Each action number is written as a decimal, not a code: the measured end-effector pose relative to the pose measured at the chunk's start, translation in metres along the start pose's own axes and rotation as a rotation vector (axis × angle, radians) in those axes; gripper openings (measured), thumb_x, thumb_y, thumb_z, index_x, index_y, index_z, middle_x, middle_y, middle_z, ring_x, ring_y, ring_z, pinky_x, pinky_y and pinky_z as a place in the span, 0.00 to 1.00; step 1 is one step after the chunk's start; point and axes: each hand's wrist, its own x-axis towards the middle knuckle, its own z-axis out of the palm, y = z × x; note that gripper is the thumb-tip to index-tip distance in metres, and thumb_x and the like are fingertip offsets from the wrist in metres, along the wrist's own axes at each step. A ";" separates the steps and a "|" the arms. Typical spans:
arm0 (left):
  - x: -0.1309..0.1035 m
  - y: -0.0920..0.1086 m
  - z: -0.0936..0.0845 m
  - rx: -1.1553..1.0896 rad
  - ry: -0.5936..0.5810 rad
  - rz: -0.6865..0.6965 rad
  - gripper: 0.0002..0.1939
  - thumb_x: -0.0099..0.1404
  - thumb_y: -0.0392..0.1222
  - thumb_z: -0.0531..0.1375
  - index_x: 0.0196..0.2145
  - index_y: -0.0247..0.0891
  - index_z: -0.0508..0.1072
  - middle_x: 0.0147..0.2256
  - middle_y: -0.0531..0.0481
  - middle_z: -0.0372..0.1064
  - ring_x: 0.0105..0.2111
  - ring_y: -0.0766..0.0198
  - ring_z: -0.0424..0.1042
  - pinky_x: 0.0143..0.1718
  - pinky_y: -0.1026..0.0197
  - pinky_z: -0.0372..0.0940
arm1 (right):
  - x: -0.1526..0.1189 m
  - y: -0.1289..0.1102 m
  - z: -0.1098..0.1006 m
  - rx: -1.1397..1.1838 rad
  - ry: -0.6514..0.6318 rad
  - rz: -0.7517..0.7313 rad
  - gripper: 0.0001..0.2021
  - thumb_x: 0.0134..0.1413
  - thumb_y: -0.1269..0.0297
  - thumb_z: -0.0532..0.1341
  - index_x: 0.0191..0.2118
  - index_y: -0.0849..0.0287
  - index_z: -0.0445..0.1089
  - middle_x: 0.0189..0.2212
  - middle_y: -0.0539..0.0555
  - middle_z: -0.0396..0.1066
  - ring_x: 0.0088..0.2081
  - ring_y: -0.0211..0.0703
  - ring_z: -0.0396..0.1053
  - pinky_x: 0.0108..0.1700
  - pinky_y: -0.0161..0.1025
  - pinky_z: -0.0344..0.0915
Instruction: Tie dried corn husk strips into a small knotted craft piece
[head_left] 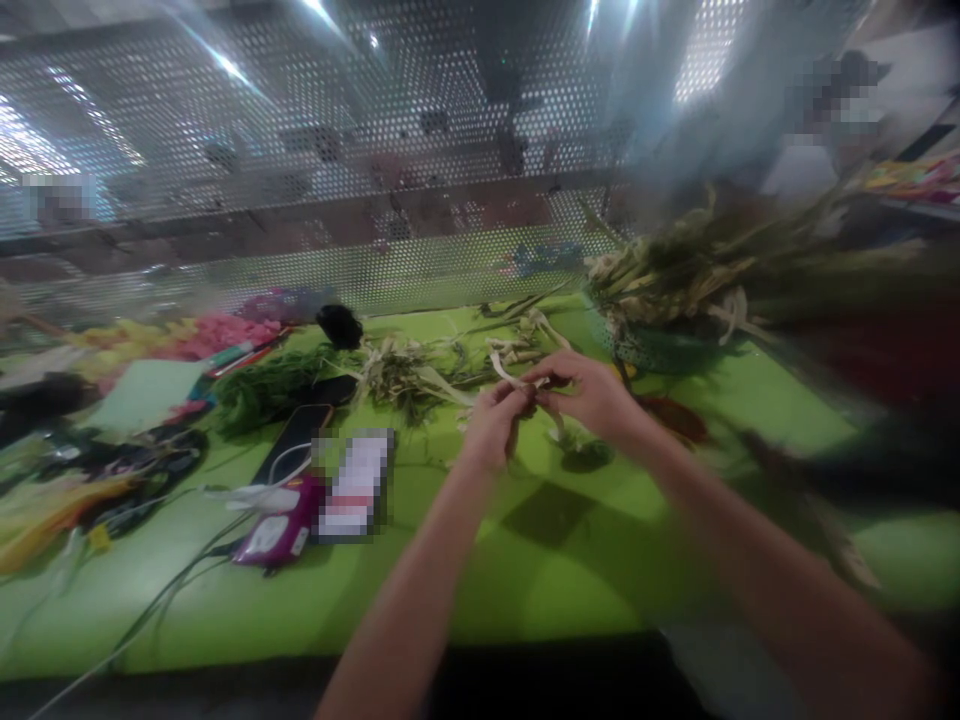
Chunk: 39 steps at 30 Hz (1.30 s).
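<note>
My left hand (495, 425) and my right hand (589, 395) meet over the green table (465, 590), both with fingers pinched. Between their fingertips is a pale, ribbon-like plant strip (504, 368), its free end curling up to the left. Blur hides exactly how each finger grips it. Behind and left of the hands lies a loose pile of dry plant stalks (397, 375). Beneath my right hand rests a small dark green clump (586, 455). A green basket (637, 345) heaped with dry stalks (675, 265) stands beyond it to the right.
A purple device (283, 530) with cables, a bright-screened phone (356, 490) and a dark phone (294, 440) lie left. Green foliage (259, 392) and pink material (225, 335) sit behind them. A perforated metal screen (420, 200) borders the table's back.
</note>
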 end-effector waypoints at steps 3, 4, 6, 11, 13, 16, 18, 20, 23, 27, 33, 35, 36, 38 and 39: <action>-0.001 0.000 0.000 -0.013 0.015 -0.008 0.13 0.47 0.42 0.70 0.30 0.34 0.75 0.25 0.54 0.68 0.26 0.73 0.64 0.32 0.66 0.60 | 0.000 0.002 0.002 0.032 -0.002 0.013 0.12 0.52 0.71 0.65 0.42 0.53 0.78 0.40 0.54 0.75 0.42 0.44 0.72 0.45 0.42 0.67; -0.001 0.001 0.001 -0.017 0.025 -0.006 0.13 0.47 0.41 0.70 0.30 0.34 0.75 0.25 0.54 0.68 0.25 0.73 0.64 0.32 0.66 0.60 | 0.000 0.003 0.002 0.041 -0.007 0.022 0.12 0.52 0.70 0.65 0.43 0.52 0.78 0.40 0.54 0.75 0.42 0.44 0.72 0.45 0.42 0.67; -0.001 0.001 0.002 -0.021 0.039 0.008 0.13 0.47 0.41 0.70 0.29 0.35 0.74 0.25 0.55 0.68 0.25 0.73 0.65 0.32 0.67 0.60 | 0.000 0.003 0.003 0.065 0.002 0.064 0.13 0.51 0.68 0.66 0.44 0.52 0.78 0.41 0.54 0.75 0.41 0.44 0.72 0.44 0.42 0.68; 0.002 -0.001 -0.001 0.046 0.046 0.106 0.11 0.50 0.41 0.68 0.29 0.35 0.72 0.25 0.56 0.66 0.24 0.74 0.62 0.29 0.68 0.57 | -0.001 0.001 0.003 0.080 0.104 0.219 0.09 0.50 0.61 0.67 0.36 0.58 0.76 0.30 0.52 0.75 0.29 0.39 0.68 0.32 0.36 0.64; 0.003 -0.003 -0.002 0.100 0.031 0.137 0.10 0.52 0.41 0.67 0.29 0.35 0.72 0.25 0.56 0.66 0.25 0.73 0.61 0.29 0.68 0.56 | -0.002 0.001 0.004 0.037 0.128 0.213 0.07 0.51 0.61 0.66 0.32 0.60 0.75 0.27 0.51 0.73 0.28 0.38 0.67 0.31 0.35 0.62; 0.002 -0.004 -0.002 0.151 0.025 0.143 0.10 0.53 0.41 0.66 0.31 0.35 0.72 0.25 0.56 0.67 0.26 0.72 0.62 0.29 0.67 0.57 | -0.003 0.002 0.006 -0.059 0.143 0.171 0.05 0.51 0.64 0.65 0.30 0.60 0.73 0.26 0.51 0.72 0.28 0.38 0.66 0.31 0.34 0.61; 0.000 -0.002 0.001 0.140 0.027 0.127 0.10 0.52 0.40 0.66 0.32 0.36 0.71 0.25 0.56 0.66 0.26 0.72 0.63 0.29 0.66 0.57 | -0.003 0.003 0.008 -0.119 0.139 0.150 0.04 0.51 0.66 0.63 0.30 0.60 0.72 0.26 0.50 0.72 0.28 0.37 0.66 0.31 0.34 0.60; -0.004 0.002 0.003 0.114 0.012 0.102 0.11 0.51 0.40 0.66 0.31 0.36 0.70 0.25 0.56 0.66 0.25 0.71 0.63 0.29 0.66 0.57 | -0.003 0.003 0.008 -0.167 0.130 0.137 0.03 0.51 0.67 0.62 0.29 0.59 0.71 0.26 0.50 0.71 0.28 0.37 0.66 0.31 0.33 0.59; -0.007 0.009 0.004 0.139 -0.031 0.071 0.10 0.52 0.42 0.66 0.30 0.36 0.70 0.26 0.55 0.66 0.26 0.71 0.64 0.30 0.65 0.59 | -0.003 0.002 0.008 -0.224 0.107 0.114 0.02 0.51 0.68 0.61 0.29 0.59 0.70 0.26 0.50 0.71 0.29 0.38 0.65 0.32 0.34 0.58; -0.004 0.014 -0.001 0.262 -0.121 0.073 0.14 0.54 0.48 0.67 0.32 0.35 0.72 0.26 0.53 0.67 0.26 0.70 0.64 0.31 0.65 0.59 | -0.003 0.002 0.007 -0.210 0.089 0.118 0.02 0.52 0.68 0.60 0.30 0.59 0.69 0.27 0.50 0.71 0.29 0.37 0.65 0.32 0.34 0.57; 0.000 0.016 -0.007 0.361 -0.186 0.120 0.16 0.55 0.50 0.67 0.32 0.35 0.72 0.27 0.53 0.68 0.27 0.69 0.63 0.31 0.65 0.59 | -0.002 0.007 0.004 -0.032 0.069 0.198 0.06 0.53 0.63 0.61 0.29 0.60 0.69 0.25 0.49 0.68 0.28 0.37 0.63 0.30 0.34 0.55; 0.000 0.016 -0.009 0.425 -0.186 0.135 0.14 0.56 0.49 0.66 0.33 0.35 0.73 0.27 0.52 0.68 0.28 0.69 0.64 0.32 0.65 0.59 | -0.002 0.007 0.004 -0.014 0.066 0.215 0.06 0.53 0.63 0.62 0.29 0.60 0.69 0.25 0.49 0.67 0.28 0.36 0.62 0.30 0.34 0.55; 0.000 0.016 -0.009 0.451 -0.182 0.143 0.13 0.57 0.48 0.66 0.33 0.35 0.73 0.28 0.52 0.68 0.28 0.69 0.64 0.32 0.64 0.59 | -0.002 0.007 0.004 -0.011 0.067 0.223 0.06 0.53 0.63 0.62 0.29 0.60 0.69 0.25 0.49 0.67 0.28 0.36 0.62 0.30 0.34 0.55; 0.001 0.012 -0.010 0.476 -0.171 0.165 0.12 0.57 0.46 0.65 0.34 0.35 0.73 0.28 0.52 0.68 0.28 0.68 0.64 0.33 0.64 0.59 | -0.003 0.006 0.006 -0.009 0.070 0.234 0.06 0.53 0.63 0.62 0.29 0.60 0.69 0.25 0.49 0.67 0.28 0.36 0.62 0.30 0.34 0.55; 0.001 0.010 -0.010 0.477 -0.166 0.184 0.11 0.58 0.45 0.64 0.34 0.35 0.73 0.27 0.53 0.67 0.28 0.68 0.63 0.33 0.64 0.60 | -0.003 0.005 0.007 -0.010 0.070 0.238 0.06 0.53 0.63 0.62 0.29 0.60 0.69 0.25 0.48 0.67 0.28 0.36 0.62 0.30 0.34 0.55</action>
